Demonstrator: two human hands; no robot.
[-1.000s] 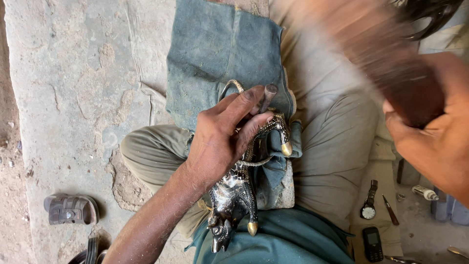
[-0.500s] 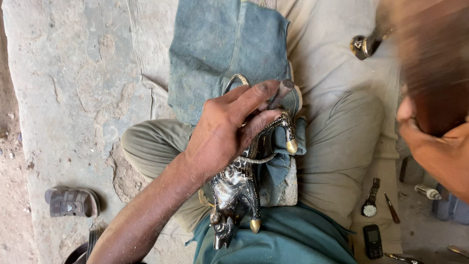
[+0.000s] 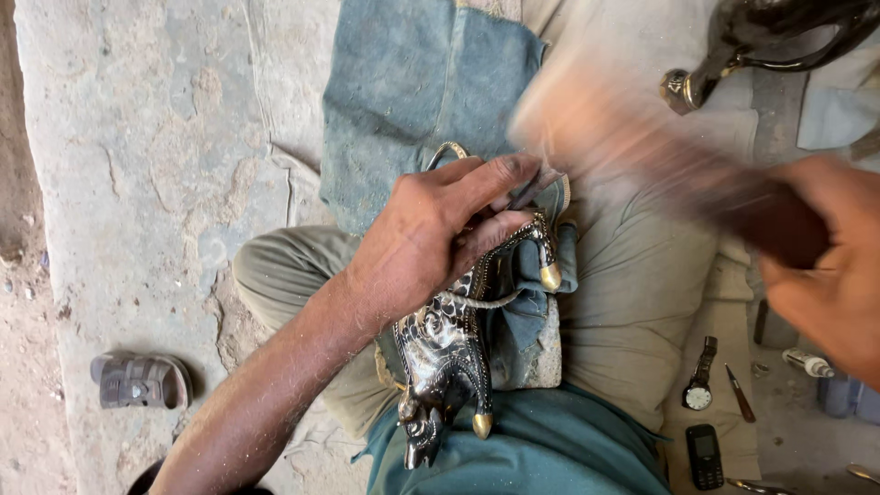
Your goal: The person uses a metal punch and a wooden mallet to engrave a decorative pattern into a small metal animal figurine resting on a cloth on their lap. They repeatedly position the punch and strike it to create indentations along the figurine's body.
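On the person's lap, the left hand (image 3: 417,243) has its grip closed on a thin dark metal punch (image 3: 527,194), tip on the black-and-silver metal animal figurine (image 3: 449,353). Since a second ago, the right hand (image 3: 825,266), gripping a blurred wooden-handled hammer (image 3: 632,137), has swung from two o'clock towards the punch. The figurine has patterned sides and brass-tipped legs.

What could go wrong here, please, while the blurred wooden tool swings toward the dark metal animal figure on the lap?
The left hand pinches a thin metal punch beside the blurred wooden tool that the right hand swings; a miss would likely hit the fingers. The dark metal animal figure lies on blue cloth over the lap and might shift.
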